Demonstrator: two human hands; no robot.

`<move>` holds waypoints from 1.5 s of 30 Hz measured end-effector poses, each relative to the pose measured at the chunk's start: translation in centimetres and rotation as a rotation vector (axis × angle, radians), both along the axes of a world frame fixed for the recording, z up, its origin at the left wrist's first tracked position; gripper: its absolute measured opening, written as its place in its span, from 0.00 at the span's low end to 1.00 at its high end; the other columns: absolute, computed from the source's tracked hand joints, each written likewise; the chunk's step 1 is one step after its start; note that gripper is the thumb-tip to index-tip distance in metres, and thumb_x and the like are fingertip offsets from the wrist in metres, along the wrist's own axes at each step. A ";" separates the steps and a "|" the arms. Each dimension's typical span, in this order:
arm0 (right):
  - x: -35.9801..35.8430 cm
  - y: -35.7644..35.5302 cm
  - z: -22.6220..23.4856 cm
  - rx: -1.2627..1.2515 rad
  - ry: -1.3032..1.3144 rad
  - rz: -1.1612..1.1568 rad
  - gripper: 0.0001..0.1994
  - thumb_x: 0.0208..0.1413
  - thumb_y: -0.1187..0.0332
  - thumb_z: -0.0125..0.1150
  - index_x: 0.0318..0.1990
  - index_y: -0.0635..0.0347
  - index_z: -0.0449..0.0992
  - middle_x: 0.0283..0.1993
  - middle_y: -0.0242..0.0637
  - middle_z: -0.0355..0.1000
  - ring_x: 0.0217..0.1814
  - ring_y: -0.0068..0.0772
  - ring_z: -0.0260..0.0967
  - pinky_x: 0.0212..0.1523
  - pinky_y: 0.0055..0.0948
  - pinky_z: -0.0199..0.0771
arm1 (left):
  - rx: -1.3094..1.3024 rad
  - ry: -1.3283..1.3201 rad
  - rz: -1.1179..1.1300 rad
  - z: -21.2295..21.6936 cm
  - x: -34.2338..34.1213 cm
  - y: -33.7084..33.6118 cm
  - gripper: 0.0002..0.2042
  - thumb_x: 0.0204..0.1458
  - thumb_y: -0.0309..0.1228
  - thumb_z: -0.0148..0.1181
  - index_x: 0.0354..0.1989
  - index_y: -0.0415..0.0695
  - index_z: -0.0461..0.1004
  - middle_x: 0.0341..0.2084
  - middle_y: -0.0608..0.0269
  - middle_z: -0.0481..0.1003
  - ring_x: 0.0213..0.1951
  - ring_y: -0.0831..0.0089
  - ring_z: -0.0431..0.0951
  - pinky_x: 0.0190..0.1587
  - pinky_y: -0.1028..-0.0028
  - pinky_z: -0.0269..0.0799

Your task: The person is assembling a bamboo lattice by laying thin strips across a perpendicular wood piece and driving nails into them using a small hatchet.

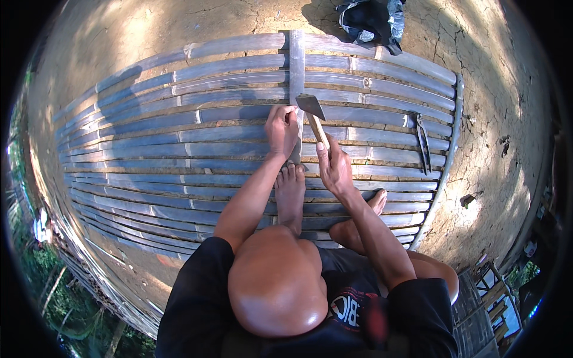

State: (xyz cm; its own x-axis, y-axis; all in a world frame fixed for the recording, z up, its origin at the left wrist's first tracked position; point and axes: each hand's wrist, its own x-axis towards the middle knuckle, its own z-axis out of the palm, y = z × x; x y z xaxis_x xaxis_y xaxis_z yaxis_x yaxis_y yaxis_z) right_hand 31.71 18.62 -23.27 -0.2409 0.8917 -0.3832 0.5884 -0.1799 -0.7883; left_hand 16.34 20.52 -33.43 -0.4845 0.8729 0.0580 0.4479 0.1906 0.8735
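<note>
My right hand (pixel 336 167) is wrapped round the wooden handle of a hammer (pixel 317 122), its dark metal head raised over the middle crosspiece. Close to the left of that head, my left hand (pixel 282 132) is closed with its fingertips pinched at the crosspiece (pixel 296 65); what they hold, if anything, is too small to make out. The crosspiece is a flat bamboo strip lying across a row of split bamboo slats (pixel 239 113). My bare foot (pixel 290 191) rests on the slats, its toes at the strip's near end.
Pincers (pixel 423 143) lie on the slats at the right. A bamboo strip (pixel 452 137) edges the panel's right end. A black plastic bag (pixel 375 22) sits on the cracked earth (pixel 465 36) beyond the far edge. Long thin sticks (pixel 101 280) are heaped at the lower left.
</note>
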 end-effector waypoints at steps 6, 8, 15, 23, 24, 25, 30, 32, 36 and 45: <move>0.2 -0.1 -3.9 -0.071 -0.179 0.115 0.18 0.71 0.55 0.45 0.43 0.64 0.66 0.24 0.64 0.71 0.30 0.71 0.72 0.29 0.59 0.66 | -0.005 0.030 0.001 -0.9 0.1 0.2 0.02 0.52 0.20 0.61 0.33 0.40 0.77 0.30 0.56 0.76 0.30 0.58 0.79 0.33 0.64 0.74; 0.1 0.0 -3.2 -0.063 -0.155 0.063 0.18 0.71 0.55 0.45 0.46 0.65 0.67 0.23 0.63 0.71 0.30 0.71 0.72 0.29 0.58 0.67 | -0.005 -0.014 -0.003 -0.8 -0.2 0.0 0.02 0.51 0.20 0.61 0.32 0.39 0.76 0.30 0.56 0.76 0.30 0.57 0.79 0.32 0.64 0.74; 0.4 -0.6 -3.6 0.020 -0.141 0.093 0.18 0.70 0.56 0.47 0.49 0.65 0.66 0.25 0.62 0.72 0.31 0.71 0.72 0.31 0.59 0.69 | -0.003 0.007 -0.027 -0.7 0.0 0.2 0.02 0.51 0.18 0.61 0.32 0.37 0.78 0.30 0.57 0.77 0.27 0.65 0.80 0.30 0.71 0.74; 0.5 -0.4 -1.8 -0.097 -0.013 -0.096 0.19 0.72 0.56 0.45 0.49 0.66 0.68 0.21 0.60 0.70 0.26 0.69 0.70 0.27 0.55 0.65 | 0.019 -0.079 -0.063 -1.3 -1.4 -0.2 0.06 0.51 0.21 0.67 0.36 0.35 0.79 0.31 0.59 0.78 0.27 0.73 0.80 0.31 0.74 0.74; 0.7 -0.5 -1.8 -0.083 -0.031 -0.084 0.18 0.72 0.56 0.45 0.49 0.66 0.68 0.21 0.60 0.69 0.26 0.68 0.70 0.27 0.54 0.65 | -0.040 -0.101 -0.010 -1.0 -1.4 -0.8 0.10 0.49 0.25 0.72 0.37 0.36 0.79 0.33 0.59 0.78 0.26 0.71 0.79 0.29 0.72 0.74; 1.1 -0.6 -1.9 -0.066 -0.054 -0.075 0.18 0.72 0.56 0.45 0.49 0.66 0.68 0.21 0.60 0.69 0.26 0.68 0.70 0.27 0.54 0.65 | -0.097 -0.033 -0.042 -0.4 -1.4 -1.4 0.10 0.48 0.27 0.72 0.36 0.37 0.79 0.32 0.58 0.78 0.25 0.69 0.78 0.29 0.70 0.73; 2.7 -0.8 -2.8 -0.063 -0.106 0.028 0.18 0.72 0.56 0.45 0.50 0.65 0.68 0.21 0.59 0.70 0.26 0.67 0.71 0.27 0.53 0.66 | -0.575 0.135 -0.114 1.5 -1.2 -3.8 0.18 0.50 0.42 0.73 0.25 0.39 0.76 0.18 0.56 0.76 0.24 0.59 0.79 0.30 0.62 0.72; 2.5 -0.4 -2.2 -0.112 -0.140 0.079 0.18 0.72 0.57 0.45 0.51 0.65 0.68 0.22 0.59 0.70 0.27 0.67 0.71 0.28 0.53 0.66 | -0.745 0.132 -0.119 2.1 -1.3 -3.7 0.21 0.51 0.47 0.71 0.21 0.40 0.75 0.16 0.54 0.76 0.25 0.55 0.79 0.31 0.60 0.73; 1.0 -0.5 -0.6 0.080 0.052 0.031 0.16 0.71 0.59 0.46 0.53 0.64 0.67 0.24 0.58 0.72 0.29 0.67 0.73 0.31 0.54 0.70 | -0.824 0.018 -0.102 1.0 -2.4 -3.1 0.26 0.49 0.55 0.69 0.19 0.40 0.75 0.18 0.50 0.78 0.27 0.48 0.80 0.34 0.55 0.74; 0.2 -0.3 -2.8 -0.008 -0.009 0.061 0.18 0.72 0.55 0.44 0.51 0.65 0.66 0.22 0.57 0.70 0.26 0.65 0.72 0.27 0.53 0.67 | -0.877 -0.158 -0.056 -0.7 -2.7 -4.0 0.26 0.49 0.57 0.68 0.19 0.42 0.78 0.14 0.57 0.77 0.24 0.59 0.81 0.34 0.60 0.75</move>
State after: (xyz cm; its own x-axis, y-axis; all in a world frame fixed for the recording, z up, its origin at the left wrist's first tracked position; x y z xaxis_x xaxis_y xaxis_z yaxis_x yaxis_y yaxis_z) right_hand 31.88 18.34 -26.09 -0.2913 0.8724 -0.3926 0.6056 -0.1495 -0.7816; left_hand 13.63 16.53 -34.18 -0.3861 0.5947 -0.7052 0.3635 0.8007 0.4762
